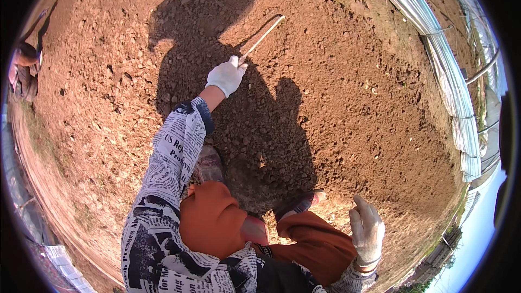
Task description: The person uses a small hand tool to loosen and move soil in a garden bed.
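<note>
My left hand (227, 75), in a white knit glove, is stretched forward and grips one end of a thin pale stick (264, 36). The stick slants up and to the right, low over the brown, crumbly soil (346, 101), and casts a narrow shadow. Whether its far tip touches the ground I cannot tell. My right hand (367, 228), also gloved, is raised beside my right knee with nothing visible in it and its fingers partly spread. Below me are my orange-brown trousers (213, 219) and a dark shoe (299, 204) on the soil.
A long bundle of gathered plastic sheeting (441, 59) runs along the right side, tied at intervals, with metal poles (483, 67) beyond it. At the far left another person (26, 65) is low to the ground. My shadow (195, 20) falls across the soil ahead.
</note>
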Available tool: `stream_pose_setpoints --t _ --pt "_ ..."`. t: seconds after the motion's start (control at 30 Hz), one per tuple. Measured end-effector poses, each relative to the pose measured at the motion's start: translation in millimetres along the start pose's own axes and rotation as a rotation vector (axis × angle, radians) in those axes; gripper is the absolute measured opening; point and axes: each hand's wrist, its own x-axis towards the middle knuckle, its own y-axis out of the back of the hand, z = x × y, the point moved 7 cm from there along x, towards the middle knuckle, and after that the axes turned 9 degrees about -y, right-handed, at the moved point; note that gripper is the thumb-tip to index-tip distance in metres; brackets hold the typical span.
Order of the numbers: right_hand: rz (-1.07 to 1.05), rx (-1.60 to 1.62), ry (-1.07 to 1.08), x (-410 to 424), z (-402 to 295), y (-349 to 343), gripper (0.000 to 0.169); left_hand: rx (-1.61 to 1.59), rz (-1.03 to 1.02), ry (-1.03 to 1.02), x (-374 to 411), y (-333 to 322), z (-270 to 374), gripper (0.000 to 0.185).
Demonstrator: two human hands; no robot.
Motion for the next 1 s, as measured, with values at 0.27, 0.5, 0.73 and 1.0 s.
stream_pose_setpoints --t 0.27,0.5,0.73,1.0 --pt "0.017 -0.02 -0.058 -3 9 -1 0.03 -0.004 -0.127 0.039 -24 -20 -21 0.043" --pt "0.016 -0.004 -0.033 -11 2 5 0.031 0.001 -0.162 0.132 -165 -29 -56 0.04" --pt "0.045 -0.001 -0.011 -20 12 3 0.03 -0.151 0.018 0.094 -204 -3 -33 0.039" --pt "0.044 0.036 -0.019 -14 8 1 0.03 -0.149 0.086 0.111 -213 -16 -53 0.04"
